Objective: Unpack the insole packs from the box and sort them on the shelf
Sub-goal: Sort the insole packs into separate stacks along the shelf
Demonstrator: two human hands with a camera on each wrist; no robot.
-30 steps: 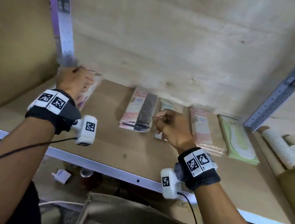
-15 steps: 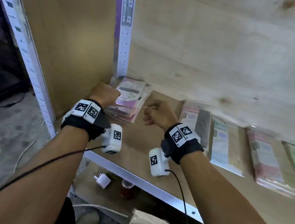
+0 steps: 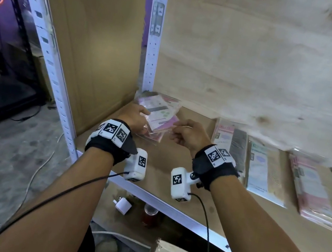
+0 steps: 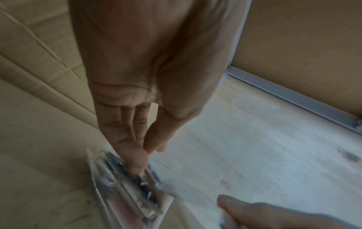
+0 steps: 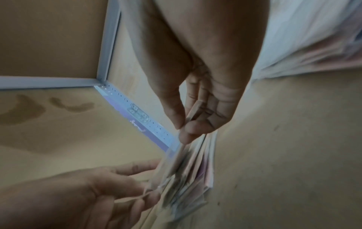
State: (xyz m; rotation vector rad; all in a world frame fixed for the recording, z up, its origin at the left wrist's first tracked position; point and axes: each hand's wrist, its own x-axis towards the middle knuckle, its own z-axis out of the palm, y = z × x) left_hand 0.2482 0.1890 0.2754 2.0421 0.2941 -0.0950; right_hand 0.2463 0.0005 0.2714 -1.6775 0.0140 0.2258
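The pack stack [image 3: 158, 115], long axis towards the shelf [image 3: 176, 163] back, is pinched at either edge by left hand [image 3: 134, 116] and right hand [image 3: 190, 133].

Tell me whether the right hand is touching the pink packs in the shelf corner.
Touching. The right wrist view shows the right hand pinching the edge of the pink packs between thumb and forefinger, no gap; the left hand holds them too.

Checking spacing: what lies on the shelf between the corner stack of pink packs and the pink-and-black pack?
Bare shelf board, apart from the right hand hovering there, pinching the corner stack; the pink-and-black pack lies beyond. Head view.
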